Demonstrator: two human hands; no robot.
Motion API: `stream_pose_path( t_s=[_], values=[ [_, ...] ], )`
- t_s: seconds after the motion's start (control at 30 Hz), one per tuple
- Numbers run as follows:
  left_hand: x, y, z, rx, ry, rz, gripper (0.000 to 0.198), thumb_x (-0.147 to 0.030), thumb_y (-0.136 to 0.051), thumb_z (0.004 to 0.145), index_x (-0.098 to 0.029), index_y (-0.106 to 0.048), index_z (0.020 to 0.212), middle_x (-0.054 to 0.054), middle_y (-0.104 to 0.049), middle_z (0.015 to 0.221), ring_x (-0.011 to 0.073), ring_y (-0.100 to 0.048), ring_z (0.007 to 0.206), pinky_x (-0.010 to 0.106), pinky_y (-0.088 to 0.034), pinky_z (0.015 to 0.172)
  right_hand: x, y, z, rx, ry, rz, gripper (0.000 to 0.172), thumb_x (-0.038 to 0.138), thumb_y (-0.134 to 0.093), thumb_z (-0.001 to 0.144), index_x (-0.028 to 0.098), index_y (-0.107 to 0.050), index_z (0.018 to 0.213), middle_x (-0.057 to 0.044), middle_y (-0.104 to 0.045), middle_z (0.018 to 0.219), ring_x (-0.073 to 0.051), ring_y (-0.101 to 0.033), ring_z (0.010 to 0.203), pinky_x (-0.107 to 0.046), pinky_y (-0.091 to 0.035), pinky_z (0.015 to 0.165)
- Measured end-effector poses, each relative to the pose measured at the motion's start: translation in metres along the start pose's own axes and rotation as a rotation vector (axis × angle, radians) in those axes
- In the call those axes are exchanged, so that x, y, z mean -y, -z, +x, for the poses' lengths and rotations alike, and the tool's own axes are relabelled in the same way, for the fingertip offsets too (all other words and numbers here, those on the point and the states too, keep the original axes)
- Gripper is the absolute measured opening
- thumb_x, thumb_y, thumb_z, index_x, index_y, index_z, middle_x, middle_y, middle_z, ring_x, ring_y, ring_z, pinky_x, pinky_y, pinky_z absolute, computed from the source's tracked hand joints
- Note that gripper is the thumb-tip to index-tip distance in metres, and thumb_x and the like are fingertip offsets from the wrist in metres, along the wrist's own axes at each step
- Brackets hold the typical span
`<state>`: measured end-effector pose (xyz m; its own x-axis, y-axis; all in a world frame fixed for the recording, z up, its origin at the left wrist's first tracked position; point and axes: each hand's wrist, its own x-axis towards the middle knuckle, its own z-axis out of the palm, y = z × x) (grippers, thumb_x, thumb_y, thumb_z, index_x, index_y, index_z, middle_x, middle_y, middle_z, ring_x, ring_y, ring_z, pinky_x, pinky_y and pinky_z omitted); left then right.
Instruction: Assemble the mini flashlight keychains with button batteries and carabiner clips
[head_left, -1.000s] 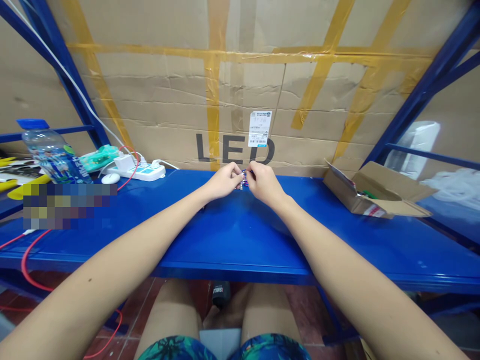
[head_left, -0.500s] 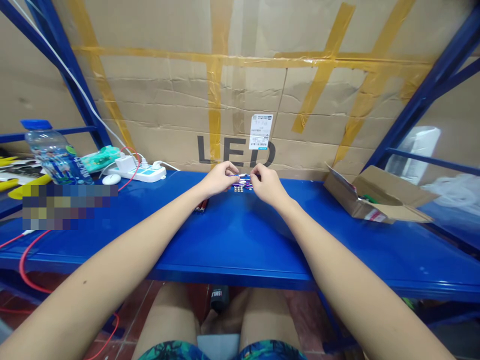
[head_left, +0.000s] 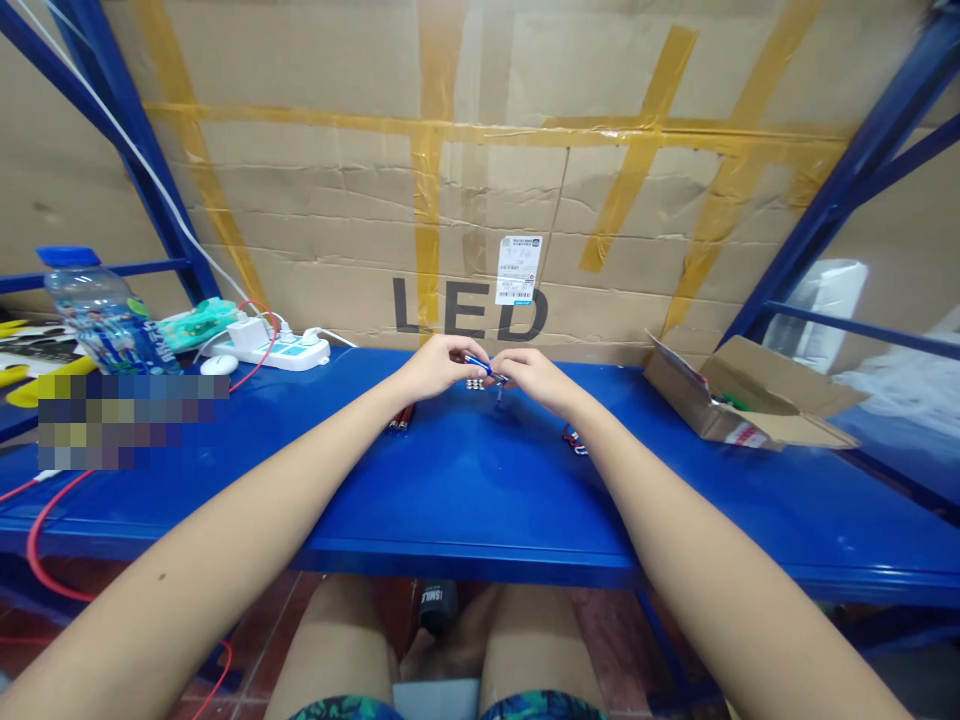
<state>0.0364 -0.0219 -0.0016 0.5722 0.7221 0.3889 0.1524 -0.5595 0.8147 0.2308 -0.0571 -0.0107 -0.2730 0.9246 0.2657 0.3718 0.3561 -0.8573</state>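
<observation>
Both my hands meet over the far middle of the blue shelf (head_left: 465,480). My left hand (head_left: 431,367) and my right hand (head_left: 534,379) pinch the two ends of a small blue pen-like stick (head_left: 478,364) with a metal tip. Just under it, a short row of small silvery parts (head_left: 475,383) lies on the shelf. Dark red sticks (head_left: 401,421) lie beside my left wrist, and a few more small pieces (head_left: 574,438) show by my right wrist.
An open cardboard box (head_left: 750,395) sits at the right. At the left are a water bottle (head_left: 105,315), a white power strip (head_left: 274,347) with plugs, a white mouse (head_left: 220,365) and a red cable (head_left: 45,520). A taped cardboard wall (head_left: 465,200) marked LED closes the back.
My hands have dropped a little toward the shelf and now hold the stick level between them. The silvery parts that were hidden a second ago show beneath it.
</observation>
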Motion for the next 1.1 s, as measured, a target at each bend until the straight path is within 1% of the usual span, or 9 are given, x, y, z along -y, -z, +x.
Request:
stream_pose_path(
  t_s=[0.1, 0.2, 0.33, 0.4, 0.5, 0.6, 0.73, 0.93, 1.1],
  values=[
    [0.001, -0.002, 0.000, 0.030, -0.016, -0.026, 0.018, -0.020, -0.075, 0.070, -0.015, -0.071, 0.088, 0.004, -0.070, 0.077, 0.0158, -0.064, 0.074, 0.030, -0.049, 0.071, 0.005, -0.002, -0.003, 0.039, -0.025, 0.077, 0.016, 0.023, -0.055, 0.081, 0.016, -0.066, 0.072, -0.006, -0.072, 0.075, -0.015, -0.062, 0.072, -0.027, -0.048, 0.068],
    [0.002, -0.003, 0.000, 0.030, 0.004, -0.037, 0.024, -0.019, -0.076, 0.069, -0.014, -0.070, 0.093, 0.004, -0.070, 0.080, 0.0161, -0.064, 0.076, 0.031, -0.049, 0.073, 0.008, -0.005, -0.005, 0.062, -0.080, 0.176, 0.012, 0.020, -0.057, 0.080, 0.016, -0.062, 0.069, -0.002, -0.063, 0.063, -0.014, -0.059, 0.062, -0.027, -0.048, 0.064],
    [0.002, -0.004, 0.001, -0.038, 0.036, -0.050, 0.032, -0.017, -0.079, 0.066, -0.013, -0.069, 0.097, 0.006, -0.070, 0.087, 0.0168, -0.064, 0.082, 0.033, -0.049, 0.080, 0.009, -0.008, -0.006, 0.061, -0.083, 0.289, 0.014, 0.019, -0.057, 0.079, 0.017, -0.056, 0.066, 0.004, -0.044, 0.055, -0.010, -0.044, 0.050, -0.030, -0.051, 0.058],
    [0.000, -0.004, 0.002, -0.103, 0.047, -0.164, 0.034, -0.022, -0.077, 0.070, -0.013, -0.068, 0.101, 0.008, -0.071, 0.094, 0.0182, -0.064, 0.090, 0.034, -0.049, 0.087, 0.009, -0.009, -0.005, 0.031, -0.072, 0.274, 0.016, 0.018, -0.056, 0.080, 0.018, -0.054, 0.064, 0.005, -0.040, 0.054, -0.010, -0.039, 0.049, -0.029, -0.049, 0.053],
    [-0.004, 0.000, 0.002, -0.171, 0.095, -0.501, 0.039, -0.043, -0.060, 0.086, -0.013, -0.066, 0.109, 0.015, -0.070, 0.110, 0.0223, -0.065, 0.104, 0.036, -0.049, 0.092, 0.008, -0.010, -0.004, -0.023, -0.059, 0.193, 0.018, 0.018, -0.053, 0.081, 0.019, -0.052, 0.063, 0.005, -0.040, 0.050, -0.010, -0.040, 0.047, -0.028, -0.046, 0.049],
    [-0.006, 0.005, 0.001, -0.163, 0.153, -0.692, 0.059, -0.062, -0.042, 0.091, -0.012, -0.064, 0.113, 0.020, -0.069, 0.117, 0.0292, -0.063, 0.112, 0.041, -0.052, 0.089, 0.009, -0.010, -0.004, -0.053, -0.019, 0.127, 0.021, 0.018, -0.052, 0.083, 0.019, -0.051, 0.062, 0.006, -0.039, 0.048, -0.010, -0.041, 0.044, -0.026, -0.043, 0.048],
    [-0.001, 0.008, 0.001, -0.117, 0.174, -0.765, 0.071, -0.072, -0.038, 0.087, -0.012, -0.063, 0.115, 0.021, -0.069, 0.118, 0.0330, -0.062, 0.115, 0.044, -0.052, 0.090, 0.010, -0.010, -0.005, -0.029, 0.017, 0.103, 0.022, 0.017, -0.051, 0.082, 0.020, -0.049, 0.061, 0.005, -0.042, 0.048, -0.010, -0.046, 0.043, -0.026, -0.042, 0.048],
    [0.002, 0.004, 0.001, -0.083, 0.184, -0.742, 0.075, -0.075, -0.036, 0.085, -0.012, -0.065, 0.112, 0.022, -0.070, 0.116, 0.0341, -0.063, 0.114, 0.045, -0.052, 0.091, 0.011, -0.014, -0.005, -0.017, 0.066, 0.027, 0.022, 0.018, -0.051, 0.083, 0.019, -0.052, 0.062, 0.006, -0.043, 0.047, -0.009, -0.045, 0.041, -0.025, -0.041, 0.049],
    [0.000, 0.002, -0.001, -0.075, 0.210, -0.727, 0.072, -0.074, -0.038, 0.085, -0.012, -0.068, 0.107, 0.022, -0.070, 0.115, 0.0334, -0.065, 0.109, 0.044, -0.052, 0.088, 0.017, -0.016, -0.008, -0.017, 0.083, -0.017, 0.030, 0.021, -0.050, 0.088, 0.020, -0.048, 0.058, 0.005, -0.046, 0.047, -0.010, -0.048, 0.041, -0.025, -0.041, 0.048]
  ],
)
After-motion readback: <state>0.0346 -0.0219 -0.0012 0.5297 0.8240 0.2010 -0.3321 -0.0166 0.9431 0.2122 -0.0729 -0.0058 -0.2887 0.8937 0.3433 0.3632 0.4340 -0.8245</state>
